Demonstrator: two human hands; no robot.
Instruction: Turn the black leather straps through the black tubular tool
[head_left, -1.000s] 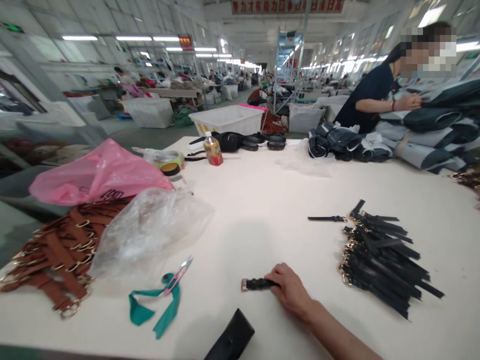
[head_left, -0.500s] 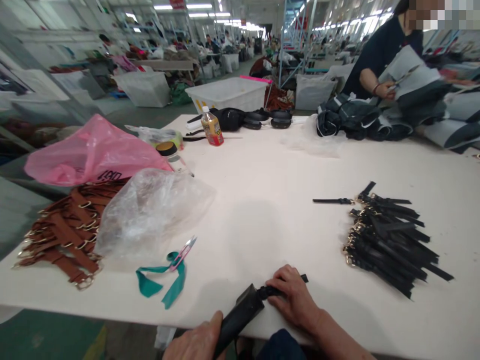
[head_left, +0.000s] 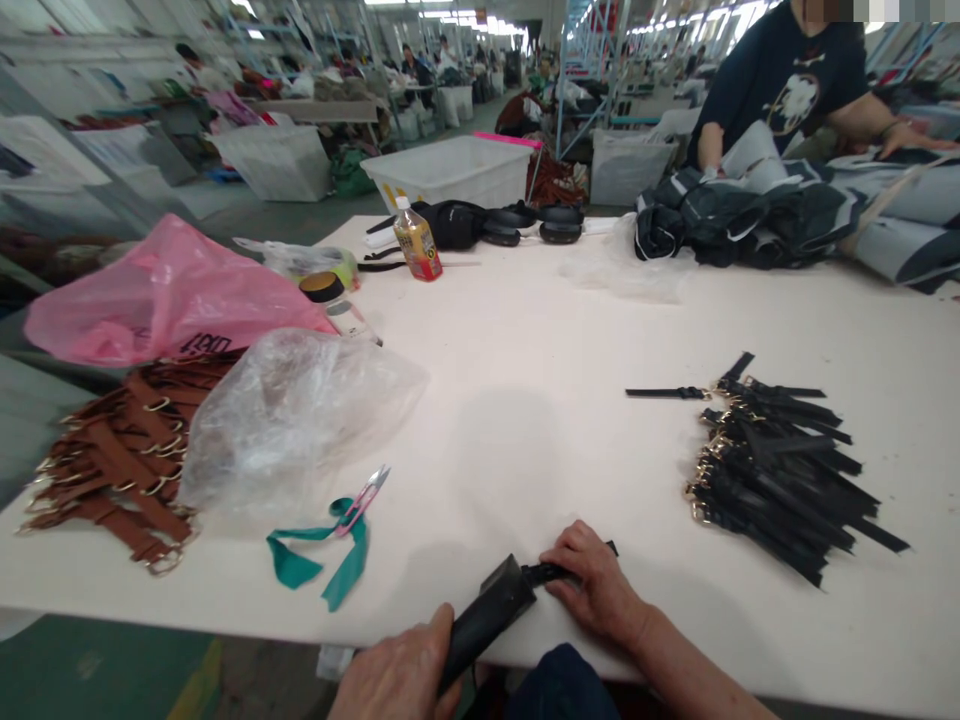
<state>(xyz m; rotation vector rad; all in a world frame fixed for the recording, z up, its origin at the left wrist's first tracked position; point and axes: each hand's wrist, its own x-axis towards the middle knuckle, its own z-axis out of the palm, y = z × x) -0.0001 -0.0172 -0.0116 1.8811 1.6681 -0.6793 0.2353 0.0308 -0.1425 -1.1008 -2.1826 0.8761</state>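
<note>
My left hand (head_left: pixel 401 668) is wrapped around a black hand-held tool (head_left: pixel 487 617) with a thick round body and a boxy front end. The tool points up and right, its front close to a short black strap (head_left: pixel 546 572). My right hand (head_left: pixel 592 580) grips that strap near the table's front edge, fingers closed over it. One strap end pokes out beyond my fingers; the middle is hidden. To the right lies a pile of black straps (head_left: pixel 787 470) with gold-coloured metal hooks.
Pink-handled thread snips (head_left: pixel 364 500) tied with green ribbon (head_left: pixel 349 580) lie left. Beyond are a clear plastic bag (head_left: pixel 300 420), brown straps (head_left: pixel 120 455), a pink bag (head_left: pixel 165 300) and a drink bottle (head_left: pixel 418 242). Across the white table (head_left: pixel 510 340), a co-worker (head_left: pixel 780 90) handles dark pieces.
The tool and my left hand have shifted slightly right and up; my right hand still grips the strap. The co-worker has lowered the grey piece and stretched an arm right. The view has tilted slightly.
</note>
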